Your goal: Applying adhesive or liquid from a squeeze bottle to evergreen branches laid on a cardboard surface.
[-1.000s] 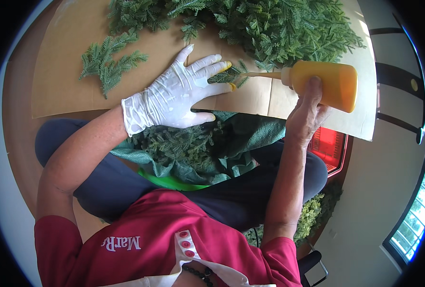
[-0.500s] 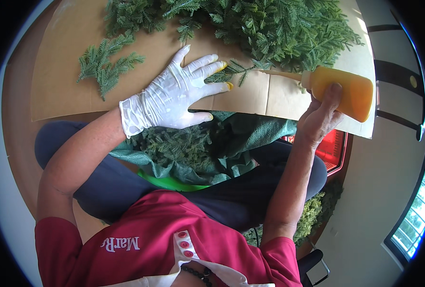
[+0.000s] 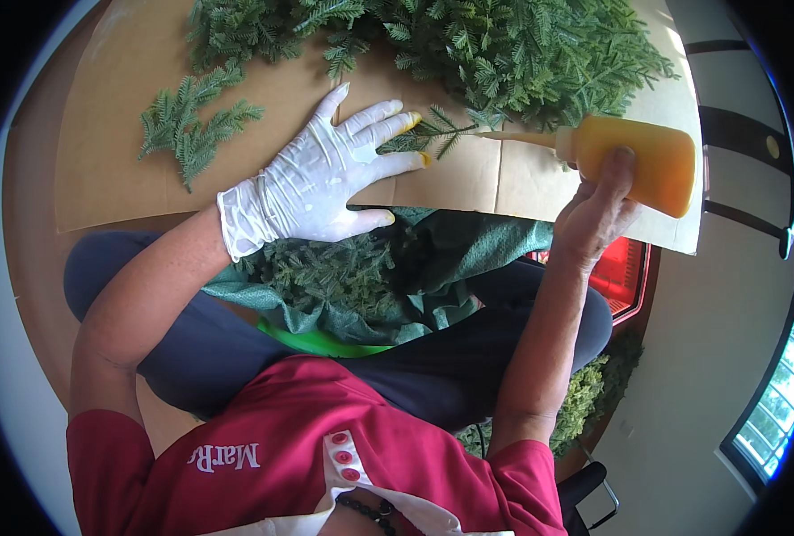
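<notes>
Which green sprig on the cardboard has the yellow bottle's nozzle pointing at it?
The small sprig by the gloved left hand; the nozzle points at its right end. The forked sprig lies off to that hand's left, the heap farther back.

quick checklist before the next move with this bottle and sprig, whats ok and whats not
1. Yellow bottle gripped in right hand: ok
2. Nozzle pointed toward the small sprig: ok
3. Nozzle tip touching the sprig's stem: cannot tell
4. Left hand at the sprig, fingers spread: ok
5. Both hands gloved: not ok, the right is bare
6. Glove fingertips clean: not ok, yellow stains show
</notes>
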The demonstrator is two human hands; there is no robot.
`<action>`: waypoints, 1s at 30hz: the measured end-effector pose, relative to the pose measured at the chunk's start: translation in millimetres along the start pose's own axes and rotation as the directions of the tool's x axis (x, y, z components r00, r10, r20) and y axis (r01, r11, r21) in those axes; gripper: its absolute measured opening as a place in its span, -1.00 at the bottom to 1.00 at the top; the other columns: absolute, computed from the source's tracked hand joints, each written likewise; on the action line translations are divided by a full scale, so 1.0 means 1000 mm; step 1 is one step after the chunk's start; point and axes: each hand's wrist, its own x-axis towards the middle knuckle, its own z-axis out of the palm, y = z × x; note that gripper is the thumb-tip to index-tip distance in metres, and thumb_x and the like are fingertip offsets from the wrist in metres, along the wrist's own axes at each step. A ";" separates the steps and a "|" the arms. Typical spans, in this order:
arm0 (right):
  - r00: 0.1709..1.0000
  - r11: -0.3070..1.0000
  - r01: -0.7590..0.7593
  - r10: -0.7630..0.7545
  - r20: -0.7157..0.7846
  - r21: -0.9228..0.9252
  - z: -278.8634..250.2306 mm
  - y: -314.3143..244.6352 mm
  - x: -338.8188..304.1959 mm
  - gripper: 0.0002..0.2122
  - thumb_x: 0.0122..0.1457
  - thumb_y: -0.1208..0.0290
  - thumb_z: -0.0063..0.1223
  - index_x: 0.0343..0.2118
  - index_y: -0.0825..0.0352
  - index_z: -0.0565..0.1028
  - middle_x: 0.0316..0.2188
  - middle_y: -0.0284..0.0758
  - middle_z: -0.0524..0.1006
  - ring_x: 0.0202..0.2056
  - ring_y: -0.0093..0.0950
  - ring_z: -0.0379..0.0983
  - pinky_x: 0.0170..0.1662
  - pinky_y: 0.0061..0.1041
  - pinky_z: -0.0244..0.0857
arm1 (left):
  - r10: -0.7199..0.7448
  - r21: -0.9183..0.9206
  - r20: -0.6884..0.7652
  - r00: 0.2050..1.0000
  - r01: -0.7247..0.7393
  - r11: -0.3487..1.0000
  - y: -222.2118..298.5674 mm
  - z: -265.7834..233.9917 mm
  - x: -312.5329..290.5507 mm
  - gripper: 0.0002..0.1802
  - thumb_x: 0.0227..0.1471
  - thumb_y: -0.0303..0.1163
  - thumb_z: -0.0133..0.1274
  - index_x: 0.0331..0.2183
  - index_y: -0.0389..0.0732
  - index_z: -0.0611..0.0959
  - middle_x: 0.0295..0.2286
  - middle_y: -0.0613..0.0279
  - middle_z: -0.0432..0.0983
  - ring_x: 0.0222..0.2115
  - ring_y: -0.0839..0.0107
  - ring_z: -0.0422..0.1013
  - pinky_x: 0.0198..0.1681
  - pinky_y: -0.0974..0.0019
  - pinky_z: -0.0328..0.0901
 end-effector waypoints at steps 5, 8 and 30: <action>1.000 0.988 -0.021 0.019 0.016 0.154 0.007 -0.001 -0.004 -0.67 0.25 0.35 0.04 -0.02 0.44 0.38 -0.20 -0.18 0.53 -0.13 -0.41 0.49 -0.08 -0.52 0.38 | -0.007 -0.017 -0.007 1.000 0.007 1.000 0.001 0.000 0.001 -0.28 -0.11 -0.04 0.16 0.12 -0.01 0.45 0.27 0.09 0.07 0.30 0.16 -0.03 0.32 -0.27 -0.37; 0.999 0.989 -0.032 0.028 0.035 0.145 0.009 0.005 -0.008 -0.68 0.24 0.37 0.05 -0.01 0.43 0.38 -0.20 -0.19 0.53 -0.13 -0.41 0.49 -0.09 -0.51 0.39 | -0.006 -0.023 -0.009 1.000 0.006 1.000 0.002 0.000 0.002 -0.29 -0.11 -0.05 0.17 0.11 -0.01 0.46 0.27 0.10 0.07 0.30 0.16 -0.03 0.32 -0.27 -0.37; 0.994 0.983 -0.107 0.108 0.002 0.152 0.001 0.026 -0.002 -0.58 0.23 0.24 0.14 0.00 0.46 0.35 -0.17 -0.18 0.49 -0.19 -0.39 0.49 -0.16 -0.43 0.44 | -0.019 -0.003 0.011 1.000 0.019 1.000 0.001 -0.002 0.002 -0.27 -0.12 -0.06 0.18 0.12 -0.01 0.45 0.26 0.13 0.10 0.31 0.20 -0.03 0.33 -0.26 -0.38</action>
